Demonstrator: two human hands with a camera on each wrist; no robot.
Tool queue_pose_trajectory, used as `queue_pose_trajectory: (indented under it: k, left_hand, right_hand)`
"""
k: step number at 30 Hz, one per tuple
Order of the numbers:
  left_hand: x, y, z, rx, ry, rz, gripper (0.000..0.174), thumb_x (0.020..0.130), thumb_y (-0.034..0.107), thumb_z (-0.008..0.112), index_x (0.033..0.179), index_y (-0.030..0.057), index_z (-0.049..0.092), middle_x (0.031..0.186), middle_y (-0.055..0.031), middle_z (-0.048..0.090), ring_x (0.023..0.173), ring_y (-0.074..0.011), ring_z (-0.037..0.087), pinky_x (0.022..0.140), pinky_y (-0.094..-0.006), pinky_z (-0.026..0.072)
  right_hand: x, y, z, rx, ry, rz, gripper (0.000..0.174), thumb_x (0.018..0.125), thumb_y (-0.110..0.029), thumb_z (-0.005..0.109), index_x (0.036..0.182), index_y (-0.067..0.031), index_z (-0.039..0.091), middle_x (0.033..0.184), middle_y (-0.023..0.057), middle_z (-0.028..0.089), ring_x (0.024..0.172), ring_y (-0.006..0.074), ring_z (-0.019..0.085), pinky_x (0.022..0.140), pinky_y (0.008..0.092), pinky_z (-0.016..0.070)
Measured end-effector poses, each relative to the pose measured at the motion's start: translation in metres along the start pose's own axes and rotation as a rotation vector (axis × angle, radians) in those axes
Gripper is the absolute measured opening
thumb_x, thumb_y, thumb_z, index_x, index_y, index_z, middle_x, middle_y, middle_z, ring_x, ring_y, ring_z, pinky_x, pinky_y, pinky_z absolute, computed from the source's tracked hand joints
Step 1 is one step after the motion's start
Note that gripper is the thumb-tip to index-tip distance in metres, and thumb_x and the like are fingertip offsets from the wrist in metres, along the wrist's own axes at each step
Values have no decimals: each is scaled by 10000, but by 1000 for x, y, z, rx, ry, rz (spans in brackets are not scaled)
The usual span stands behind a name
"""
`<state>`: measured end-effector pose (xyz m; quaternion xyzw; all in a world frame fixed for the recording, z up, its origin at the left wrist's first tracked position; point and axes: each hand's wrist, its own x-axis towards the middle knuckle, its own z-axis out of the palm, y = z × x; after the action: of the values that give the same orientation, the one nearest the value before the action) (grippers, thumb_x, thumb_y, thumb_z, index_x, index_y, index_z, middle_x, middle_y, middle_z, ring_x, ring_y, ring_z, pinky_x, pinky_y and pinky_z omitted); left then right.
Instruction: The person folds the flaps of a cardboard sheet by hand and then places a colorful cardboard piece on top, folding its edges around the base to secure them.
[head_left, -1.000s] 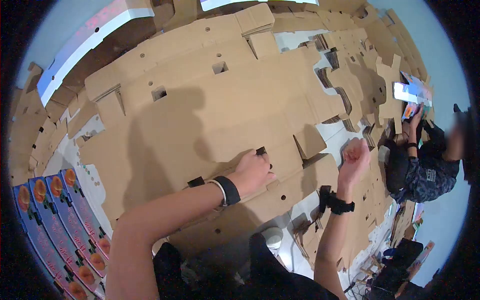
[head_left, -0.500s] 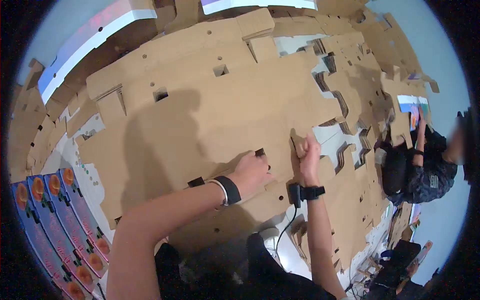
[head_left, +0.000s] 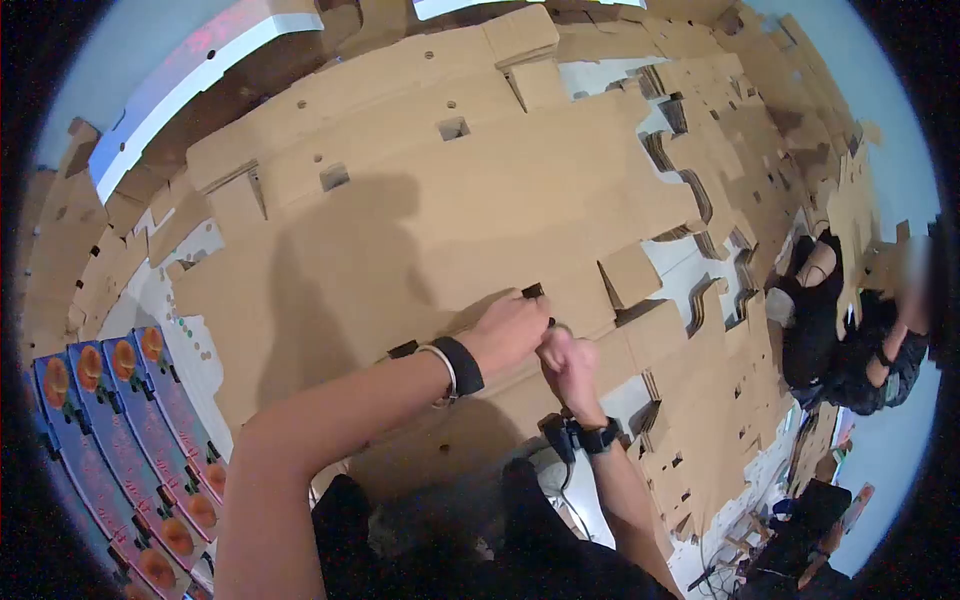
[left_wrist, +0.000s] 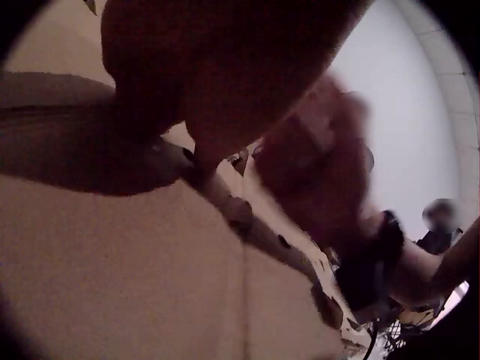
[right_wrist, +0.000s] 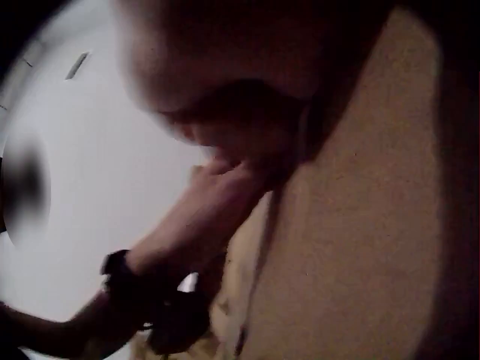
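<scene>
A large brown die-cut cardboard sheet (head_left: 480, 220) lies in front of me, with folded edges and square cut-outs. My left hand (head_left: 507, 330) is down at its near fold beside a dark slot (head_left: 533, 291), fingers curled at the cardboard and fingertips mostly hidden. Close to the left hand's thumb side, my right hand (head_left: 572, 362) is balled into a fist and blurred. Nothing shows inside that fist. In the left wrist view the blurred right hand (left_wrist: 315, 161) appears just beyond the left fingers. The right wrist view has the left hand (right_wrist: 217, 195) reaching in from beyond.
Stacked cardboard blanks (head_left: 710, 400) with jagged cut edges spread to the right. Blue printed boxes (head_left: 110, 440) stand in a row at the left. A person (head_left: 850, 330) sits bent over at the far right. Printed boards (head_left: 190, 85) lean at the back.
My right hand has swung left from well out to the right, over the cardboard, to beside the left hand. The left hand stays in place. The person at right has bent down.
</scene>
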<state>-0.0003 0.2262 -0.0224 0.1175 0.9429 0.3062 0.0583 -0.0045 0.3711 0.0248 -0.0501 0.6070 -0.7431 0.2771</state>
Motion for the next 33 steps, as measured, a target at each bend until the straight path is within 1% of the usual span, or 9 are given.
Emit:
queue_pose_trajectory:
  k: [4,13,15,19,21,23,25,29,33]
  left_hand:
    - [-10,-15,-2,-84,95,193,194,744,124,545,824,-35,467,725,-180,559,758,-316,547,711,-389,428]
    - [-2,-11,-19,-110,-91,28,170,721,91,530,830,-21,462,796,-185,546,790,-307,543,700,-391,435]
    - [0,-5,-51,-168,123,143,161,726,99,517,826,-14,463,821,-185,531,800,-310,534,691,-400,442]
    - [-13,-42,-81,53,532,74,154,732,120,501,836,11,466,797,-150,505,784,-321,519,680,-420,431]
    - [-37,-100,-98,146,439,17,161,747,135,494,843,7,471,829,-152,510,796,-325,521,671,-418,428]
    - [-73,-105,-148,182,464,-406,141,765,127,488,835,7,462,803,-158,489,764,-335,501,660,-422,417]
    - [-108,-174,-137,334,736,-489,144,785,133,464,855,11,437,810,-196,457,752,-367,459,652,-440,382]
    - [-190,-213,-162,493,574,-746,209,787,174,504,860,-1,416,854,-189,438,812,-348,451,676,-419,371]
    - [-206,-225,-154,632,634,-627,231,784,188,529,861,2,417,880,-172,431,834,-328,442,688,-408,377]
  right_hand:
    - [14,41,-14,-59,12,57,462,871,-252,485,489,-137,253,485,-63,251,451,55,202,421,243,153]
    - [4,36,-3,-226,44,34,460,868,-298,480,489,-113,295,462,-58,292,418,61,229,407,261,163]
    - [-17,-5,14,-287,-168,-265,464,867,-284,489,496,-86,293,466,-52,286,429,60,231,406,266,165]
    - [-12,30,10,-488,-90,92,464,859,-266,502,504,-58,287,465,-39,279,437,83,227,414,264,171]
    - [-24,35,1,-477,-78,83,460,849,-272,517,501,-68,295,476,-37,292,456,87,246,424,261,176]
    - [-34,23,1,-76,85,202,395,842,-201,530,501,-93,364,477,-30,311,462,89,330,445,264,260]
    - [-44,2,19,-82,-50,130,387,814,-192,565,500,-91,363,474,-34,317,470,90,358,448,250,292]
    - [-64,0,61,-112,-466,-223,321,789,-163,561,509,-100,417,462,-2,357,449,135,395,435,240,320]
    - [-51,5,112,-24,-1089,-390,279,799,-79,497,521,-98,479,472,34,424,425,195,438,396,259,313]
